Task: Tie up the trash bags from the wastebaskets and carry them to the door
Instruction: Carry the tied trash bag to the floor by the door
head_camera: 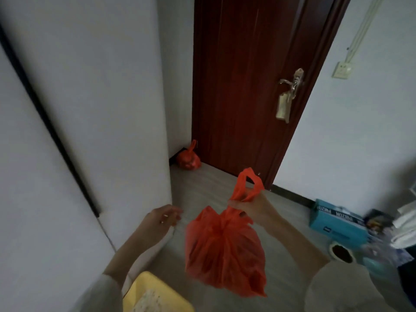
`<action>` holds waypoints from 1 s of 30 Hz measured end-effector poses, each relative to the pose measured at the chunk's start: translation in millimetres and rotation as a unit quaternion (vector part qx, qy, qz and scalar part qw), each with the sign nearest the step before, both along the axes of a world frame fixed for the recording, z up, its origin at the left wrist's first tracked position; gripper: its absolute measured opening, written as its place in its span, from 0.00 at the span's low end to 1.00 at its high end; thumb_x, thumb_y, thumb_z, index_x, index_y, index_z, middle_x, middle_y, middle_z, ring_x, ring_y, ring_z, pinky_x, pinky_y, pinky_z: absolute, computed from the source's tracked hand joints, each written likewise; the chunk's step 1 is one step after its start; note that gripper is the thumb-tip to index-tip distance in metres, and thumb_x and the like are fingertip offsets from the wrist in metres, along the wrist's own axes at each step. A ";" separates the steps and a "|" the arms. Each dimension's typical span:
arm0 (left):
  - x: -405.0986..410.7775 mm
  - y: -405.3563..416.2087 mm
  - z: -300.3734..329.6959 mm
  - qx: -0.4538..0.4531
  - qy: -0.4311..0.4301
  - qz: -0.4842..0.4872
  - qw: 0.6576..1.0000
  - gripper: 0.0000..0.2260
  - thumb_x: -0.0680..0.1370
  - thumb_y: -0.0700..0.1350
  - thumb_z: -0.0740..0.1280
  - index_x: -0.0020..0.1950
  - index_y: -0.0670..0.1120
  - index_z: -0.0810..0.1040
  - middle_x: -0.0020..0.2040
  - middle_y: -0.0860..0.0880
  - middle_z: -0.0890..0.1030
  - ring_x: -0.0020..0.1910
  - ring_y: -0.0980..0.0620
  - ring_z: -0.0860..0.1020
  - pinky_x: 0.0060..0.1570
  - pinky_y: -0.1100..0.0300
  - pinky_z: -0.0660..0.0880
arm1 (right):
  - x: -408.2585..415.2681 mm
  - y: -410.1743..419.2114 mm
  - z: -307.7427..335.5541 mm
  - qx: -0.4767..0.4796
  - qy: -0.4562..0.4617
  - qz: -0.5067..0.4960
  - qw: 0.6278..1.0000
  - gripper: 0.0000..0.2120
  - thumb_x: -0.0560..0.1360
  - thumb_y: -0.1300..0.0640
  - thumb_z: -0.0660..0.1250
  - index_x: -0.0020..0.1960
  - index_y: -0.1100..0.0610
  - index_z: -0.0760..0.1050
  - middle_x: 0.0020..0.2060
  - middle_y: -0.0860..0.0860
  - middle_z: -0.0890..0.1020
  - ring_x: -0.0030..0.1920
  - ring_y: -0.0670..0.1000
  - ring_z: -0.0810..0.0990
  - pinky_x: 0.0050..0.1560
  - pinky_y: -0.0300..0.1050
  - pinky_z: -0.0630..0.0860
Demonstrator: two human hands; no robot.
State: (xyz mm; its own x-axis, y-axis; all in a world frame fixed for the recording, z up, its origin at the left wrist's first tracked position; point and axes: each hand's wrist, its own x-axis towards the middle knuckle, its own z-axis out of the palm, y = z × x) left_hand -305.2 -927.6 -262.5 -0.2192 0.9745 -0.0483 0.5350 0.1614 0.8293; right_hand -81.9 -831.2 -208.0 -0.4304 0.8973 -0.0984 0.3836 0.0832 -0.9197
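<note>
Orange plastic filled the middle of the view: a tied trash bag (225,251) hung in the air below the right hand (249,210), which pinched it at the knotted neck with fingers and thumb curled round the gathered plastic, the 2 handle loops standing up above the fist toward 12 o'clock. The left hand (162,219) floated at about 9 o'clock from the bag, apart from it, fingers loosely bent and holding nothing, close to the corner of a white wall (101,109). A second orange trash bag (188,161), already knotted with its ear upright, sat on the grey floor (202,190) at 11 o'clock from the carried one, tucked into the corner where the white wall met the dark red door (243,86). The door was shut, and a metal lever handle (291,83) with a pale tag hanging from it showed at its right edge. At 3 o'clock a teal cardboard box (335,224) lay against the far wall, with a round white cup or roll (342,253) just in front of it; the clutter beyond was too blurred to name. At 7 o'clock, near the bottom edge, the rim of a yellow wastebasket (144,287) showed below the left forearm.
</note>
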 end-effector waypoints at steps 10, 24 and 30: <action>32.4 249.5 7.3 -0.010 -0.025 0.051 0.998 0.13 0.78 0.33 0.57 0.60 0.37 0.74 0.47 0.45 0.76 0.38 0.76 0.74 0.38 0.77 0.71 | 5.4 285.9 -15.1 -0.005 -0.010 0.059 0.998 0.14 0.69 0.68 0.70 0.51 0.59 0.70 0.24 0.44 0.79 0.25 0.38 0.77 0.31 0.31 0.73; -68.7 562.6 -60.5 -0.046 -0.065 0.133 0.988 0.16 0.74 0.27 0.56 0.55 0.40 0.77 0.36 0.61 0.79 0.35 0.71 0.77 0.37 0.75 0.71 | -136.8 633.9 -71.9 -0.070 -0.115 0.158 0.978 0.12 0.71 0.60 0.70 0.36 0.47 0.70 0.40 0.55 0.78 0.43 0.58 0.79 0.51 0.55 0.77; -138.2 645.4 -88.3 -0.062 -0.079 0.229 0.968 0.07 0.75 0.43 0.59 0.47 0.54 0.73 0.32 0.61 0.79 0.31 0.70 0.76 0.33 0.75 0.69 | -239.7 736.6 -122.8 -0.157 -0.091 0.158 0.971 0.09 0.68 0.65 0.72 0.47 0.60 0.77 0.45 0.62 0.81 0.45 0.61 0.82 0.49 0.60 0.80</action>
State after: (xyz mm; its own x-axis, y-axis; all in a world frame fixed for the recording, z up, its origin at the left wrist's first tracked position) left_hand -443.4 -282.2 -350.8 -0.6074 0.7613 -0.2269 0.2519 0.4554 0.8539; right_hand -321.6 -94.5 -330.8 -0.6299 0.6365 -0.4451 0.5427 -0.0493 -0.8385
